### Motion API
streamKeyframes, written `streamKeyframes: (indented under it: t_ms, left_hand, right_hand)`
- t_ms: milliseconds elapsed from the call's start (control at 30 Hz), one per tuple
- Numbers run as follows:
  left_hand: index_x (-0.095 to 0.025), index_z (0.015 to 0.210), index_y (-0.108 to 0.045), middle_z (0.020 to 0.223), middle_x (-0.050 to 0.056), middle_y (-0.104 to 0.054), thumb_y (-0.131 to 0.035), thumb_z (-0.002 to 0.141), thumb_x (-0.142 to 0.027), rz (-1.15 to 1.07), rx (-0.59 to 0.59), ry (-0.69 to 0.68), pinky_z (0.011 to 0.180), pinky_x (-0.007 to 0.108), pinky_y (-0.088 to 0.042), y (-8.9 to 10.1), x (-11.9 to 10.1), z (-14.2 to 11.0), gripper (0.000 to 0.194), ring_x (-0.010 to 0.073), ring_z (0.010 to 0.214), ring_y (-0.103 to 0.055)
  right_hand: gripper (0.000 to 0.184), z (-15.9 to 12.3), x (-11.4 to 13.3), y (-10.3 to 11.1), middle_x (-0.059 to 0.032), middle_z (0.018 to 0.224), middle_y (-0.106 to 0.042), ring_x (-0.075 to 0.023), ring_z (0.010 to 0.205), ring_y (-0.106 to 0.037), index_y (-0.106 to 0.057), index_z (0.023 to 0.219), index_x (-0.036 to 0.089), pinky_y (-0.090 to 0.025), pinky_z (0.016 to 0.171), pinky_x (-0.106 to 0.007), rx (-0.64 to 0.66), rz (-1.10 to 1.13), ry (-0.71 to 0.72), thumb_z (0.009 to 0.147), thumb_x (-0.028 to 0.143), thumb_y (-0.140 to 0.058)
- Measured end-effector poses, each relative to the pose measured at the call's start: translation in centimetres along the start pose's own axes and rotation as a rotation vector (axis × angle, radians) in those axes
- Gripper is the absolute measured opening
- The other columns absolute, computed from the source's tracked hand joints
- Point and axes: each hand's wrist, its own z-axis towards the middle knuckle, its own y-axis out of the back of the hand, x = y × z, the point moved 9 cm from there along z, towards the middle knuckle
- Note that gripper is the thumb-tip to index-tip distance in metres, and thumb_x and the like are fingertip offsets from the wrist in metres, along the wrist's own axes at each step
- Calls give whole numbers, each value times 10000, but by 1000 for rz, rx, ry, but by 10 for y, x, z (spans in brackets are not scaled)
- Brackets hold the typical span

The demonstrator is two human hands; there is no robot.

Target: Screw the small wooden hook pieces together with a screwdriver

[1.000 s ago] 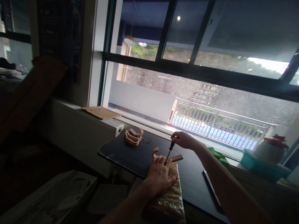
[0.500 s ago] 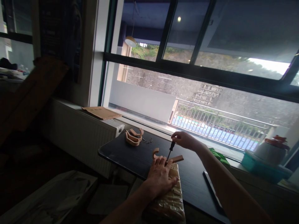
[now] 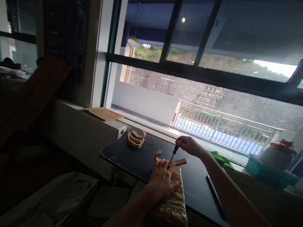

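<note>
My left hand (image 3: 162,179) lies flat with its fingers spread, pressing on a curved wooden hook (image 3: 157,154) and on the end of a package wrapped in clear tape (image 3: 174,206). The hook's straight arm (image 3: 180,162) sticks out to the right of my fingers, and its middle is hidden under them. My right hand (image 3: 187,145) grips the top of the black handle of a screwdriver (image 3: 175,149). The screwdriver leans slightly, its tip down at the hook beside my left fingertips. What the tip touches is too small to make out.
On the dark table (image 3: 118,148), more curved wooden pieces (image 3: 136,140) lie at the far left beside several small screws (image 3: 151,143). A green cloth (image 3: 221,160) and a teal container (image 3: 267,173) are at the right, by the window. A brown envelope (image 3: 103,113) rests on the sill.
The camera view has shifted slightly. My right hand on the screwdriver has tilted a little and sits slightly lower; my left hand keeps its place on the hook.
</note>
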Motion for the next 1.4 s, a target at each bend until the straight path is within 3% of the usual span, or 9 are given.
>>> streamKeyframes:
  t_ms: [167, 433, 667, 933, 1133, 1400]
  left_hand:
    - [-198, 1379, -387, 1365, 128, -410, -441, 818, -644, 0, -29, -8, 1104, 463, -163, 0, 0, -1, 718, 314, 1289, -312]
    - [-219, 1391, -369, 1388, 118, -389, -416, 834, -644, 3, -54, -20, 1110, 456, -149, 1, -1, -5, 703, 302, 1308, -291]
    - [-220, 1390, -369, 1400, 113, -378, -427, 836, -623, 8, -48, -17, 1114, 454, -134, 0, 0, -5, 688, 297, 1309, -291]
    - [-219, 1383, -378, 1383, 119, -394, -460, 825, -612, 9, -43, -9, 1104, 455, -159, -1, 0, -4, 688, 304, 1295, -307]
    - [-228, 1385, -374, 1396, 111, -381, -444, 831, -621, 8, -41, -12, 1109, 447, -147, 1, 0, -5, 683, 297, 1306, -296]
    - [-219, 1386, -374, 1391, 117, -384, -452, 828, -616, 8, -27, -6, 1105, 455, -153, -1, 0, -3, 689, 306, 1301, -295]
  right_hand:
    - [331, -2, 0, -4, -10, 668, -629, -108, 519, -497, -675, 995, 139, -409, 498, -248, -53, 93, 19, 826, 372, -510]
    - [351, -4, -4, -3, -6, 630, -611, -114, 514, -479, -666, 871, 131, -396, 491, -253, -140, 139, 19, 777, 452, -560]
    - [318, -8, 3, -4, -11, 671, -638, -124, 552, -511, -675, 957, 149, -420, 549, -267, -90, 135, 55, 803, 383, -523]
    - [370, -5, -10, -8, 7, 602, -580, -114, 503, -469, -641, 870, 126, -388, 481, -254, -126, 147, 15, 787, 473, -541]
    - [339, -4, -7, -8, 8, 625, -609, -105, 505, -462, -647, 988, 145, -385, 502, -250, -84, 141, 42, 808, 406, -528]
    - [345, -4, -5, -9, -13, 655, -620, -113, 527, -481, -657, 904, 128, -389, 502, -247, -102, 133, 33, 802, 429, -522]
